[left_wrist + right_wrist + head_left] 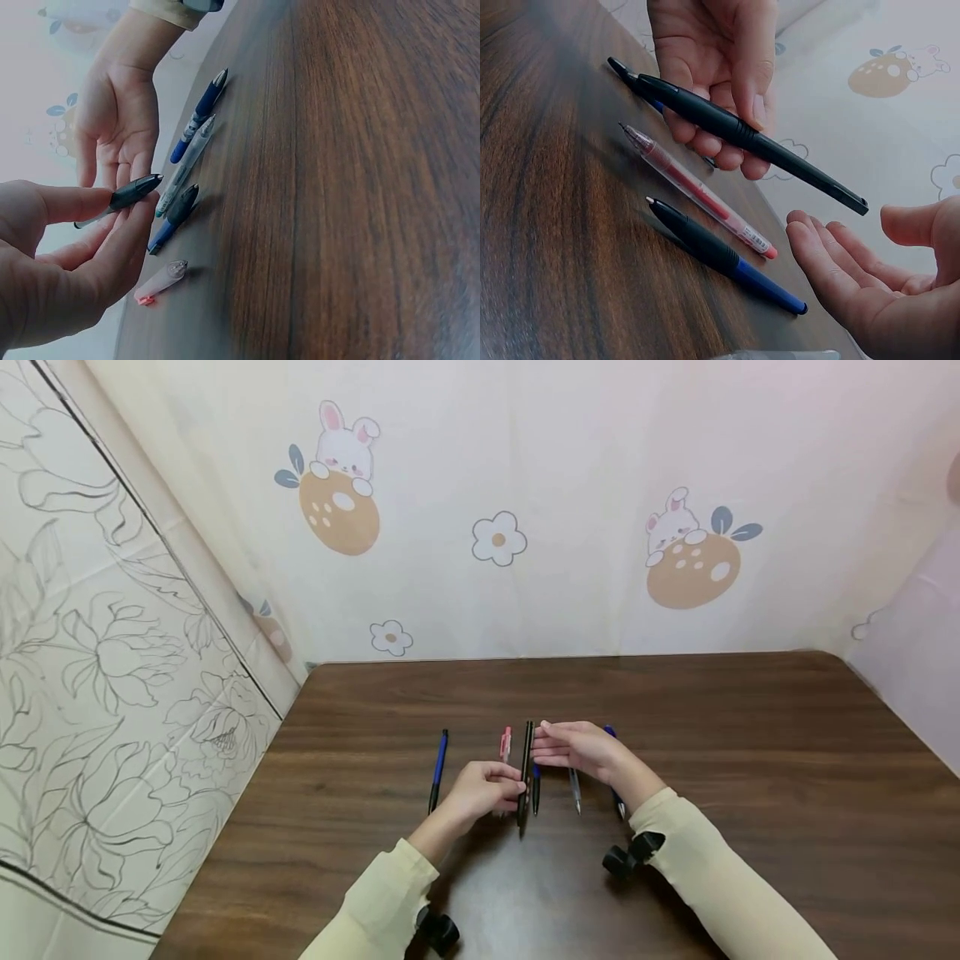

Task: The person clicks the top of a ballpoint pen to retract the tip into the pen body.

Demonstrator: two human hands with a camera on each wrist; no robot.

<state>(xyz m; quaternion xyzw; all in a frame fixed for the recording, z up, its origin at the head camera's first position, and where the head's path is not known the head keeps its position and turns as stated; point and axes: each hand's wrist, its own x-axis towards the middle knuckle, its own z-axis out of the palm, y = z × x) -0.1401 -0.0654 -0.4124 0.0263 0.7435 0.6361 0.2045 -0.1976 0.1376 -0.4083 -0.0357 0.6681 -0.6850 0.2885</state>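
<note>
My left hand (504, 787) pinches a black pen (525, 768) between thumb and fingers, holding it just above the brown table (750, 760). In the right wrist view the black pen (742, 139) slants up off the wood. My right hand (558, 747) is open, fingers straight, with its fingertips (802, 225) close beside the pen's far end and a small gap between them. Under and around the hands lie a red pen (506, 745), a dark blue pen (536, 793), a clear pen (575, 789) and a blue pen (617, 797).
Another blue pen (438, 770) lies apart to the left of the row. Patterned fabric walls (525, 510) close in the table at the back and both sides. Bare wood stretches to the right and toward the near edge.
</note>
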